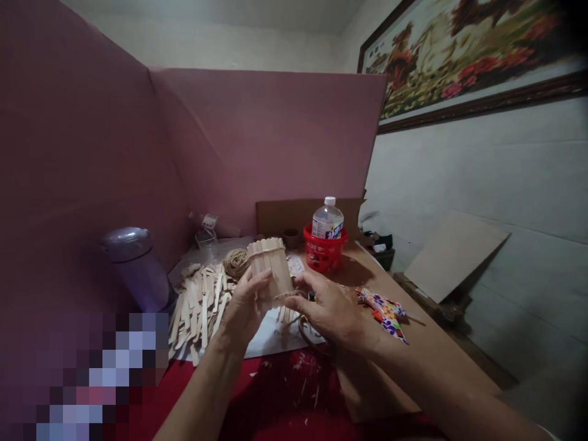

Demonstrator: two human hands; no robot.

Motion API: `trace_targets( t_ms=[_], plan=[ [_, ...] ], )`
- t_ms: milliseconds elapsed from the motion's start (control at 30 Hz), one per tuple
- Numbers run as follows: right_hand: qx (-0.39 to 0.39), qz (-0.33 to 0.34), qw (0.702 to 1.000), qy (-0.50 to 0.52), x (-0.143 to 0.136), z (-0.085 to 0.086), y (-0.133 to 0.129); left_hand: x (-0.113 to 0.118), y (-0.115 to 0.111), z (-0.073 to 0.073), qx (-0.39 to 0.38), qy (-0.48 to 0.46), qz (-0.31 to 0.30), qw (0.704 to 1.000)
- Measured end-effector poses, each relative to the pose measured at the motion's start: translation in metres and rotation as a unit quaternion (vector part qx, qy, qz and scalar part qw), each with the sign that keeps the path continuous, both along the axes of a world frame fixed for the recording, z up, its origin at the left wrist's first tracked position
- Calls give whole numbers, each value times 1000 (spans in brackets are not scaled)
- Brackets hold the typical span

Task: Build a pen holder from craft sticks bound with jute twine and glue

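Note:
A small cup-like holder made of wooden craft sticks (275, 269) is held up over the table, with twine round its upper part and near its lower edge. My left hand (245, 303) grips it from the left, thumb across the sticks. My right hand (324, 303) pinches at the lower right edge, where the twine (285, 296) runs. Left of my hands lies a pile of loose craft sticks (202, 306), and behind it a ball of twine (236, 262). Under my right hand, a ring-shaped item (307, 331) is partly hidden.
A red bucket (324, 252) with a clear bottle (328, 217) stands behind my right hand. A purple flask (140, 269) is at the left. Colourful patterned material (386, 312) lies at the right. A pink partition (271, 135) closes off the back.

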State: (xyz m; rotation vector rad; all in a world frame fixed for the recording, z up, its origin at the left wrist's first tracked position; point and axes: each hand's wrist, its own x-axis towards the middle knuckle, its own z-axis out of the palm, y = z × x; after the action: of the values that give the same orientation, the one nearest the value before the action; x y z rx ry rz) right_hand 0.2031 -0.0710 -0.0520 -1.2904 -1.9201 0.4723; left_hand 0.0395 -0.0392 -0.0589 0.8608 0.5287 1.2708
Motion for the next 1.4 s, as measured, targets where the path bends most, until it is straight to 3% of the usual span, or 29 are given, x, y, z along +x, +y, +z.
trace_targets(
  t_ms=[200, 333, 500, 700, 833, 1100, 1267, 1400],
  plan=[
    [-113, 55, 983, 133, -7, -10, 4, 1, -2, -16, 2, -7, -15, 1000],
    [-111, 60, 985, 119, -7, -4, 0, 2, -3, -19, 20, 8, -51, 998],
    [-102, 142, 977, 119, -1, -1, 3, 1, -3, -19, 31, 5, -51, 998],
    [-135, 133, 968, 164, 0, -2, 10, 3, -3, -21, 34, 2, -55, 998],
    [-107, 96, 975, 170, -1, 1, 13, 4, -4, -17, 66, 43, -70, 994],
    [-127, 93, 972, 175, 9, 3, 21, -7, 1, -12, 5, 22, 11, 1000],
    [-150, 88, 962, 209, 13, 0, 24, -9, 2, -15, -33, -24, -12, 999],
    [-159, 150, 945, 241, 10, 7, 20, -5, -1, -15, -8, -38, -51, 998]
  ],
)
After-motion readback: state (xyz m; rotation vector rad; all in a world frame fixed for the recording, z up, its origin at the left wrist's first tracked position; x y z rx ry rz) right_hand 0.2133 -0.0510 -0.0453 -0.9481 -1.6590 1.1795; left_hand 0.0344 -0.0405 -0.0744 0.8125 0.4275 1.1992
